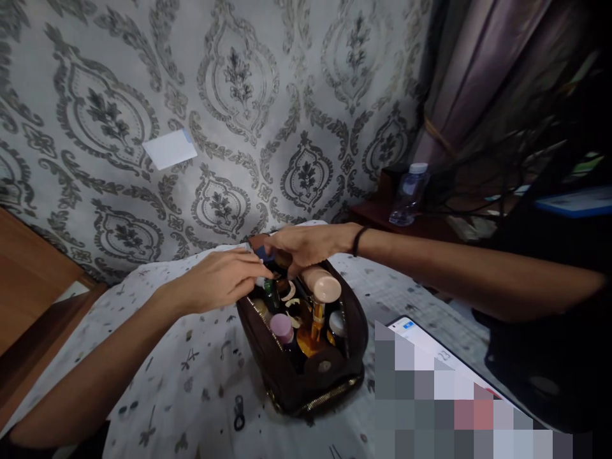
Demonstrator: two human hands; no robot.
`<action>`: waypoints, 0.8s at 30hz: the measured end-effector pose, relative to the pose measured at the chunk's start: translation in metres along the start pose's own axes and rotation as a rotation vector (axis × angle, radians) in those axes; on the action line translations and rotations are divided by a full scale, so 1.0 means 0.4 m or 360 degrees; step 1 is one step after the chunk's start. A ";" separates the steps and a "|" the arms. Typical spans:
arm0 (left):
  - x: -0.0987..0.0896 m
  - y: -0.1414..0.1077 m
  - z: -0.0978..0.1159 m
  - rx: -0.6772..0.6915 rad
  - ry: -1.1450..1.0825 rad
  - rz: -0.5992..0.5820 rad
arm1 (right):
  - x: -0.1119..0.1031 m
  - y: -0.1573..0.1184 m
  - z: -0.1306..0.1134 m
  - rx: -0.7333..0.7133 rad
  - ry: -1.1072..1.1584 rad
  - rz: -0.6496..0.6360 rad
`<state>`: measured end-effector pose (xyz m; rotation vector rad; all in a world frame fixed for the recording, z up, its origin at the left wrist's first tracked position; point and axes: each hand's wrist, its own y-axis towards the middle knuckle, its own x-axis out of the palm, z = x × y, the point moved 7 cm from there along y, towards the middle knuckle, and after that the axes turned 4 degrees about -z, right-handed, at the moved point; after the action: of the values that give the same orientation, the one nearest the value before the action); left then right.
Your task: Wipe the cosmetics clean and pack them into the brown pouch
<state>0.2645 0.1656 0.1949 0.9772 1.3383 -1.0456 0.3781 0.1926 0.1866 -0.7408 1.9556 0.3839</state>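
Dark-brown, leather-look zip bag (268, 363) sits open, lower centre of frame. Probably soft-walled, weighty; glossy amber bottle (308, 344) inside may be fragile. Best hold: both side walls, low. Left hand (220, 278) fingers loosely bent at bag's upper-left rim; right hand (306, 245) thumb spread, upper end. Can't tell if either grips anything.

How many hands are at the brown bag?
2. The left hand is over the left edge of the brown bag; the right hand is at its far end. Some fingertips are hard to see.
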 end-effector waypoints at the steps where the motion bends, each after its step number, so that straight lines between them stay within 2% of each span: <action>1: -0.001 -0.002 -0.004 -0.0021 -0.0011 -0.0022 | 0.002 0.004 0.004 0.0042 -0.0051 0.0002; 7: -0.004 -0.012 -0.010 -0.0059 -0.0013 -0.0025 | 0.011 0.023 0.000 0.0161 -0.0247 -0.0130; 11: 0.002 -0.008 -0.007 -0.0074 0.0114 -0.0010 | 0.015 0.028 -0.002 0.0189 -0.0353 -0.0174; 18: 0.022 0.017 0.005 -0.0255 0.0523 -0.0209 | 0.041 0.034 -0.006 0.0113 -0.0286 -0.0275; 24: 0.023 0.013 0.004 -0.0330 0.0562 -0.0222 | 0.071 0.054 0.012 0.0269 -0.0550 -0.0329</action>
<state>0.2697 0.1653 0.1856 0.9502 1.7890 -0.8394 0.3577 0.2024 0.1585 -0.7073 1.5500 0.2018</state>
